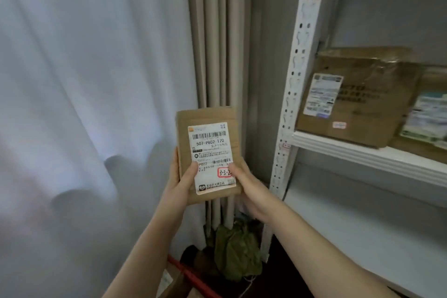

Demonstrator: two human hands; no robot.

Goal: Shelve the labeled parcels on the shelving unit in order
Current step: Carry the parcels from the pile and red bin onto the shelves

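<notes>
A small flat brown parcel (205,118) is held upright in front of me, left of the shelving unit. Its white shipping label faces me, with a red-bordered sticker reading 3-3-2 at the lower right. My left hand (180,181) grips the parcel's lower left edge, thumb on the label. My right hand (246,186) grips the lower right edge, thumb beside the sticker. The white metal shelving unit (362,152) stands to the right. A larger labeled cardboard box (362,97) sits on its middle shelf.
Another labeled box (428,116) sits at the right edge of that shelf. The shelf below it is bare white. The perforated upright post (294,89) carries a tag reading 32. White curtains (96,80) hang on the left. A green bundle (237,249) and a red bar lie on the floor.
</notes>
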